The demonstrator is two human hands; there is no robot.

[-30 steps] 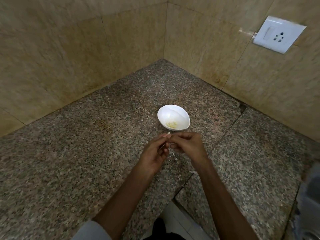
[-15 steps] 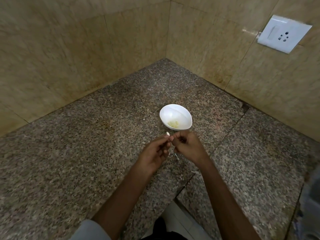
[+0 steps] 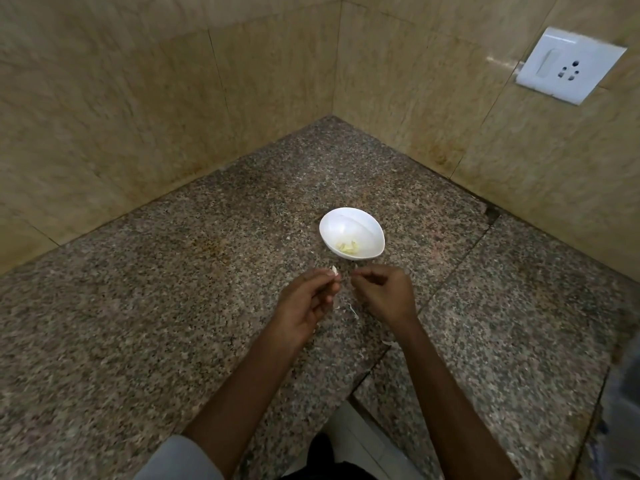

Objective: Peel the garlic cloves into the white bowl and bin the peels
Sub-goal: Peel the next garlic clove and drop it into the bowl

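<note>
Speckled granite counter (image 3: 173, 323) (two slabs, with a seam between them). A white bowl (image 3: 346, 225) sits on it toward the corner, and a few thin peel scraps (image 3: 350, 308) lie near it.

Dim, warm, even light; shadows faint. Glare streaks the wall tile (image 3: 498, 60) beside the socket plate (image 3: 568, 65). The white bowl (image 3: 346, 225) shows brightest. Wide-angle distortion bends the edges; the right margin is blurred.

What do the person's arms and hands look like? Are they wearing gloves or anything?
No gloves. The left hand and right hand are bare, with no rings, watch or bracelets showing. Both forearms are bare too. A pale grey sleeve shows on the left arm near the elbow; none shows on the right.
</note>
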